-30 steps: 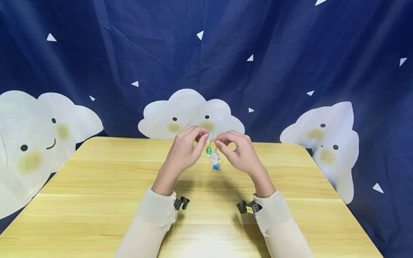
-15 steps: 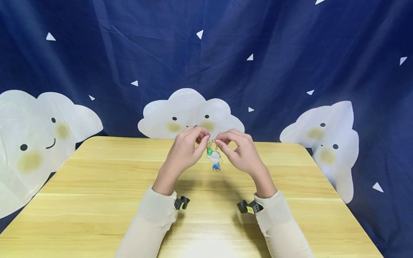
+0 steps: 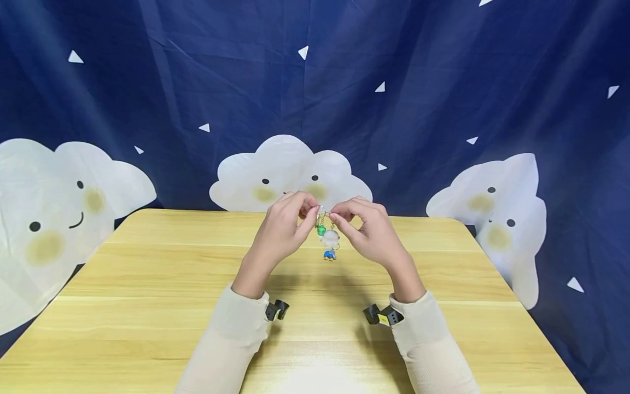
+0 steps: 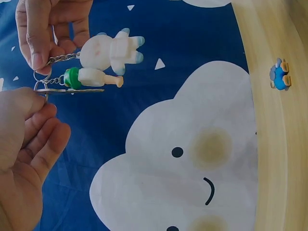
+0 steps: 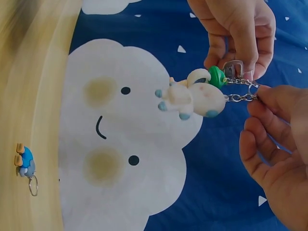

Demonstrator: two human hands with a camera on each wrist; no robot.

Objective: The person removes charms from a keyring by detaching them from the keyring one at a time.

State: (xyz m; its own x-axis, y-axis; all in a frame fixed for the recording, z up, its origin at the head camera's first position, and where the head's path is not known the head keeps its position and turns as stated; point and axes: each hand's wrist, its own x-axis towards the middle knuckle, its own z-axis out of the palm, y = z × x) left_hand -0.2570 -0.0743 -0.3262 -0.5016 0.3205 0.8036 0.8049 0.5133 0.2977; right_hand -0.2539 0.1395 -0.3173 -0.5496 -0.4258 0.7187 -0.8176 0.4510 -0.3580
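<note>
My left hand (image 3: 280,227) and right hand (image 3: 366,230) meet above the far half of the table, fingertips close together. Between them is a thin metal key ring (image 4: 42,76). The left thumb and fingers pinch the ring near a flat metal piece (image 5: 234,70), seen edge-on in the left wrist view. The right thumb and forefinger pinch the end of a short chain (image 5: 239,97). From that chain hangs a white figure charm (image 5: 190,98) with blue-tipped limbs. A green-topped charm (image 4: 79,78) dangles beside it on its own chain. Fingertips partly hide the ring.
On the wooden table (image 3: 172,306) lies a small blue figure keychain (image 5: 26,161) with its own ring, below the hands. Behind the table hangs a dark blue curtain (image 3: 246,82) with white clouds. Wrist cameras (image 3: 278,310) sit at both cuffs.
The white figure and green-topped charm have swung slightly to the right. The right hand has shifted a touch to the right; the left hand stays nearly still. Both keep their pinch.
</note>
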